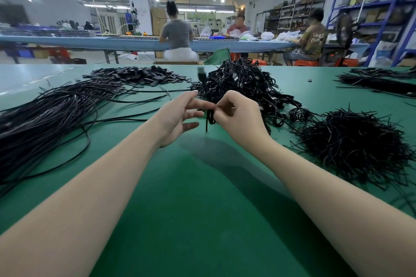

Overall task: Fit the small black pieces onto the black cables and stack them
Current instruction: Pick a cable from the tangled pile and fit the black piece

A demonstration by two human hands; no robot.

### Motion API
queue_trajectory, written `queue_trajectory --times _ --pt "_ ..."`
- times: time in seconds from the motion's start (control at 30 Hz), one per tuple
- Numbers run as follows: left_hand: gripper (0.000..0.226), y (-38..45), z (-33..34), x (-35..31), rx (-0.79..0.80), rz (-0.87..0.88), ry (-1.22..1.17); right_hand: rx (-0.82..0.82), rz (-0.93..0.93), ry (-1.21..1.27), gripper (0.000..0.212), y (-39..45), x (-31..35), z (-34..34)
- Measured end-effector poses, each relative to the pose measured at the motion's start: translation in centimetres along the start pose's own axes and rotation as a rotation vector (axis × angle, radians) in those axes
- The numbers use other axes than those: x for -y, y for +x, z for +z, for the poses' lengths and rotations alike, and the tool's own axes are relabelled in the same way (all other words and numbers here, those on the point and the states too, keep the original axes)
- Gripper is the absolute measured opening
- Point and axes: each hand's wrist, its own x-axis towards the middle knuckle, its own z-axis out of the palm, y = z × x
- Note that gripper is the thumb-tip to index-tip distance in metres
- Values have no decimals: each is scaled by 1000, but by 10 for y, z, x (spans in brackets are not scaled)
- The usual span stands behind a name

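My right hand (238, 117) pinches a thin black cable (208, 119) whose loose ends hang down toward the green table (198, 209). My left hand (180, 117) is beside it, fingers spread and mostly straight, fingertips touching the cable near the pinch. The cable's far end with a blurred plug (201, 74) sticks up behind my hands. A heap of small black pieces (137, 75) lies at the far left-centre. A tangled pile of finished cables (243, 83) sits behind my right hand.
Long loose black cables (51, 110) spread over the left of the table. A bristly pile of short black ties (353, 148) lies at the right, and another cable bundle (378, 81) at the far right. Three people sit at a blue bench (101, 42) beyond.
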Motion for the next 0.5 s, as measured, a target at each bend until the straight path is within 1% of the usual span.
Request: queue_trajectory --times 0.07,0.1,0.13,0.17,0.23,0.33,0.37,0.43,0.5 --pt "44 -1 3 -1 51 65 -10 25 183 215 14 3 -3 -1" --pt "37 -2 5 -2 65 78 -9 48 245 310 14 4 -5 -2" --pt "28 -3 5 -2 64 88 -4 73 270 342 13 5 -7 -4" --pt "22 -4 5 -2 53 92 2 93 261 300 12 6 -9 -5" --pt "20 -5 6 -2 42 73 11 105 183 128 10 8 -12 -8" --pt "34 -6 6 4 58 44 94 94 29 -66 9 7 -12 -10" --pt "36 -7 6 6 57 51 139 93 -10 -114 8 6 -13 -9" --pt "30 -7 7 9 47 100 218 79 -55 -167 8 3 -13 -7" --pt "24 -8 8 10 15 158 247 53 -63 -152 8 2 -15 -6"
